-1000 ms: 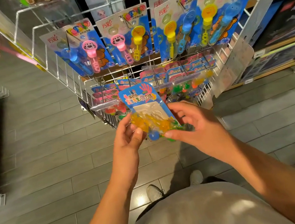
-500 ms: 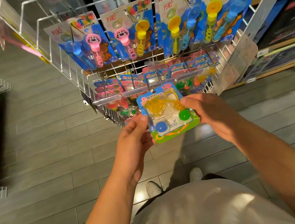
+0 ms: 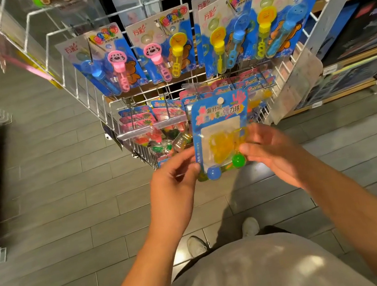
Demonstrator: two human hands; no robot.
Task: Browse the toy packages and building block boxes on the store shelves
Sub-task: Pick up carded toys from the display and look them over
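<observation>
Held upright in front of a white wire display rack [image 3: 77, 87]: a blue toy package [image 3: 221, 134] with yellow sticky toys and blue and green balls under its blister. Pinched at its lower left edge by the left hand [image 3: 174, 185], gripped at its lower right by the right hand [image 3: 273, 155]. Hung behind on the rack: carded bubble wands [image 3: 165, 48].

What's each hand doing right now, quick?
Left hand: pinching the left edge of the blue toy package.
Right hand: holding the same package by its right edge, fingers curled onto it.
</observation>
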